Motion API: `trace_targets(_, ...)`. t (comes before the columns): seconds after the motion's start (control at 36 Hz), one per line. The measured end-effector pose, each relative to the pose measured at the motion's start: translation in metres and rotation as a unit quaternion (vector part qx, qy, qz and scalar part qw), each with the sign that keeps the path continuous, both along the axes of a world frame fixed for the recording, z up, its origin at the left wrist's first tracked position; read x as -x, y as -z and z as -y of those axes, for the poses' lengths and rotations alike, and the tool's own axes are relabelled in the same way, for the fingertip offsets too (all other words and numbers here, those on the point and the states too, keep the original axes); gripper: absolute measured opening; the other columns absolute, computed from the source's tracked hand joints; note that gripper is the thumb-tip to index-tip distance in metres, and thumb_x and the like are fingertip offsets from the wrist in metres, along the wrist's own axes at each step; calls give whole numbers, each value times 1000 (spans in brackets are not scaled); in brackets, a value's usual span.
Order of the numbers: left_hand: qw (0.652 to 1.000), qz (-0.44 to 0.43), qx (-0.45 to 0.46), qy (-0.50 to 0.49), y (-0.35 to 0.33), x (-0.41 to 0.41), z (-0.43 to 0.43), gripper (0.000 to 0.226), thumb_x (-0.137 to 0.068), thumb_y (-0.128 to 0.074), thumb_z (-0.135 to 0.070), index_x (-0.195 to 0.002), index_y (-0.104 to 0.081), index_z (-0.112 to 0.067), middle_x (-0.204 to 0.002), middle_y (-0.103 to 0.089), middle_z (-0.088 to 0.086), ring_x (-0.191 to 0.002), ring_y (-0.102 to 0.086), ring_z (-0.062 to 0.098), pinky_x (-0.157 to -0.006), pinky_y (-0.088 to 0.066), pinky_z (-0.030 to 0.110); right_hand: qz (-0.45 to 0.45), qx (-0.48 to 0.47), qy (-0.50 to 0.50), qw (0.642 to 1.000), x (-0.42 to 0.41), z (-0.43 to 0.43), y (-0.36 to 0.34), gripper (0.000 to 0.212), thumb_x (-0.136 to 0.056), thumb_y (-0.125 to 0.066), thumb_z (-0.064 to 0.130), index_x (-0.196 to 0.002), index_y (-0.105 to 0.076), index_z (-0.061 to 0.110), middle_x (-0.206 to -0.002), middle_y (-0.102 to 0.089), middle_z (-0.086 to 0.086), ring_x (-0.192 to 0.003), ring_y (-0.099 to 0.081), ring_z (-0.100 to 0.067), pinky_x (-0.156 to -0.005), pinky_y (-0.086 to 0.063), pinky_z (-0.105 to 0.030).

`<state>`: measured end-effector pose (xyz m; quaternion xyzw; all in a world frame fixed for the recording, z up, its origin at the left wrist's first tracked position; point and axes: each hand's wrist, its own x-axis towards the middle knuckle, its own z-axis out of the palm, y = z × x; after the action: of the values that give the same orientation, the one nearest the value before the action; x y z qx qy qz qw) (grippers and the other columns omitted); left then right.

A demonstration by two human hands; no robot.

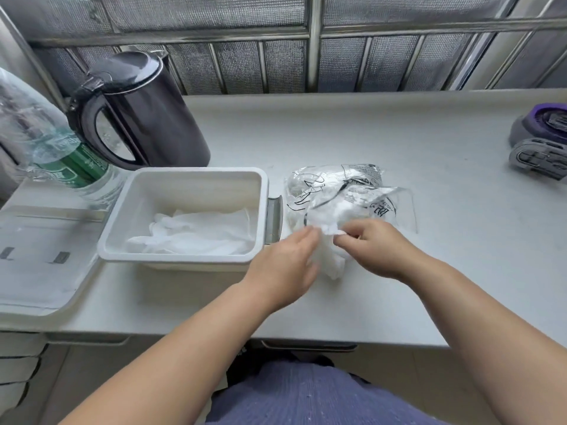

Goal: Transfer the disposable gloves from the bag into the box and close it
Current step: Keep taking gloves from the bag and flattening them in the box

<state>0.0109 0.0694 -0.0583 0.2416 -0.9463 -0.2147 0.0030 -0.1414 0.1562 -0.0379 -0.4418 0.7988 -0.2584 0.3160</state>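
Head view: glove bunch (333,259), white and crumpled, sits at the near end of the bag (352,191), partly drawn toward you, between your two hands. Your right hand (379,250) pinches its upper edge, thumb and curled fingers closed on the film. Your left hand (283,268) lies at the bunch's left side with fingers reaching forward. It is motion-blurred, so you cannot tell whether it grips or only touches. Bag: clear plastic with black print, crumpled, lying on the countertop (429,271) just right of the box (184,172). Box: white, rectangular, open on top, with loose gloves (199,237) lying flat on its floor. A grey latch (274,217) stands on its right wall, facing the bag. A translucent lid (40,265) lies flat to the box's left, meeting its side. Behind the box stand a dark kettle (147,111) and a clear bottle (52,139) with a green label. At the far right edge are grey-and-purple objects (540,142), well apart from the bag.
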Motion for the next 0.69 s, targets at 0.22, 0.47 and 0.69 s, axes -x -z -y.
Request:
trace_targets(0.22, 993, -49, -70, -83, -12, 12, -6, 62, -83, -63, -50, -139, -41, -35, -148, -23, -6, -126, -37, 11, -100, -36, 26, 196, 143, 27, 970, 3, 4, -32, 29, -65, -51, 22, -65, -58, -6, -66, -49, -8, -69, -45, -17, -73, -38, -37)
trace_targets(0.47, 978, -104, -67, -166, -13, 24, -10, 39, -84, -59, -53, -112, -66, -28, -116, -40, -3, -98, -50, 13, -81, -40, 25, 326, 168, 24, 930, 2, -1, -36, 30, -64, -52, 14, -74, -62, -13, -74, -60, -13, -73, -56, -14, -74, -46, -23)
trace_targets(0.69, 947, -235, -108, -193, -13, 26, -8, 47, -85, -52, -46, -65, -69, -8, -72, -63, 2, -78, -55, 15, -71, -40, 29, 210, 132, 35, 968, -1, -11, -20, 7, -68, -59, 12, -69, -58, 18, -77, -58, -1, -77, -51, -12, -74, -38, -27)
